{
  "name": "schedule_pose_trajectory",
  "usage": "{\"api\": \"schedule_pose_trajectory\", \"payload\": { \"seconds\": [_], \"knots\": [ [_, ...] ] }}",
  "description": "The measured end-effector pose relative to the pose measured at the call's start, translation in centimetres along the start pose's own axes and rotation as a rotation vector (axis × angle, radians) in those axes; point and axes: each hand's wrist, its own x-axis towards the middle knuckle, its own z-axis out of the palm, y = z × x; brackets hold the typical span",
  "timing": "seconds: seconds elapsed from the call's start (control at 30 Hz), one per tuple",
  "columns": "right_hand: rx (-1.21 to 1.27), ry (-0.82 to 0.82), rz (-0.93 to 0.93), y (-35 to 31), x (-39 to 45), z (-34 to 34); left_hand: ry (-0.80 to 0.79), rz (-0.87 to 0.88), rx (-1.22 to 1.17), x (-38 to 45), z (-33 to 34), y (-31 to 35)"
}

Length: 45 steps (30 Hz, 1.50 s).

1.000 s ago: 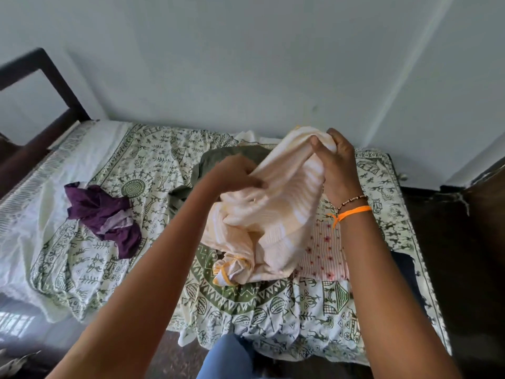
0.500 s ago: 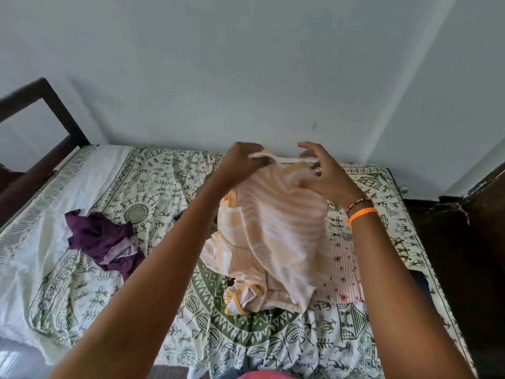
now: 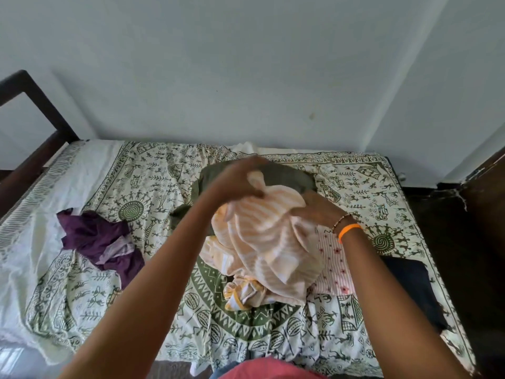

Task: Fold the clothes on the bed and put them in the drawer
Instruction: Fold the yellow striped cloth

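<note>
While the peach-and-white striped cotton garment (image 3: 267, 236) hangs in a crumpled bunch above the middle of the bed (image 3: 153, 187), both hands hold it at its top edge. The left hand (image 3: 237, 179) has its fingers curled round a knot of the cloth at the uppermost point; the right hand (image 3: 314, 209), the one with the orange band at the wrist, sits just beside it and a little lower, its fingers tucked into the fabric, though the folds hide how firmly they grip. From those two holds the garment drops down and toward the person, so its long axis runs roughly from the hands to its yellow-trimmed lower end (image 3: 243, 294), which rests on the green-patterned bedsheet. The hands are close together, so I judge the cloth must next be spread sideways along its top edge before any fold can be laid; each hand is about equally near to that edge.

The cloth looks thin and soft, heavily wrinkled, with no seam or sleeve clearly readable. Beyond it lies a dark olive garment (image 3: 287, 177), under its right side a pink-striped flowered cloth (image 3: 334, 266), and well apart to the left a purple crumpled garment (image 3: 101, 239). No drawer is in view.
</note>
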Motion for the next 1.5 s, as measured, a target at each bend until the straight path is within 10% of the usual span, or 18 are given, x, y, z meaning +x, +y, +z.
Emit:
{"api": "schedule_pose_trajectory", "payload": {
  "seconds": [0.07, 0.17, 0.47, 0.6, 0.7, 0.93, 1.13, 1.23, 1.5],
  "knots": [
    [0.382, 0.049, -0.163, -2.2, -0.2, 0.2, -0.206, 0.019, 0.119, -0.2, 2.3, 0.8],
    [0.639, 0.104, -0.318, -2.5, -0.4, -0.7, -0.087, 0.009, 0.128, 0.2, 2.3, 1.1],
    [0.233, 0.058, 0.038, 5.0, -2.5, -2.1, 0.422, -0.106, -0.811, -0.1, -3.5, 1.7],
    [0.361, 0.438, -0.086, 1.7, -2.0, -3.8, 0.114, -0.125, -0.518, -0.3, -0.6, 2.6],
    [0.253, 0.327, -0.230, -2.2, -1.5, -5.0, -0.065, -0.060, -0.344, 0.0, 2.1, 3.7],
    [-0.245, 0.244, -0.276, -3.2, -1.6, -7.0, 0.112, 0.095, 0.333, 1.7, 3.5, 5.4],
    [0.392, 0.480, -0.409, -3.8, -2.3, -4.3, 0.002, 0.019, -0.056, 2.0, 4.1, 6.0],
    [0.814, 0.249, -0.341, -2.5, -2.5, -1.9, 0.123, -0.034, -0.284, 1.7, 4.0, 5.5],
    [0.030, -0.111, 0.091, 4.2, -1.2, 4.6, 0.436, -0.069, -0.839, 2.0, 0.7, 5.5]
  ]
}}
